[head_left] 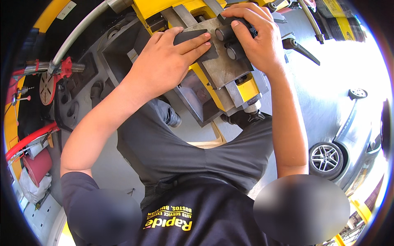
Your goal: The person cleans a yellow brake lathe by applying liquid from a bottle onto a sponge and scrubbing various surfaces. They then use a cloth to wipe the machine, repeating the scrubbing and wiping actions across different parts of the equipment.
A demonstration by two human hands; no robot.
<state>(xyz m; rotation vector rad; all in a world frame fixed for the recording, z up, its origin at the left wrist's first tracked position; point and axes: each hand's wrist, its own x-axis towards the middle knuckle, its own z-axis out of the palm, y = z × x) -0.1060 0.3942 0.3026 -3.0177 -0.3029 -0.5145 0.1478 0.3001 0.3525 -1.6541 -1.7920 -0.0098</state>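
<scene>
Left hand (166, 65) in the upper middle of the frame: grip wide, palm down, fingers (197, 43) stretched flat over a dark flat piece (189, 36). This piece lies on top of the grey metal block (223, 67), which sits on the yellow machine (246, 88).

Right hand (256, 39) just beside it, toward the upper right: grip narrow, fingers curled over the black knobs (226, 33) on the same block. Thumb touching the front knob. Cannot tell how firmly closed, because the hand covers most of the knobs.

To do this well, as judged from here:
- Press the dark flat piece evenly with the whole palm, not only with the fingertips, so that it does not tilt or slide on the smooth metal.
- Hold the left fingertips back from the knobs; very near to them now, with a risk of pinching.
- Work the knobs with a full, closed grip and a straight wrist, in small amounts.
- Mind the black lever (301, 48) to the right of the right wrist, near enough to bump.
- Stand close and steady, both elbows slightly bent.
</scene>
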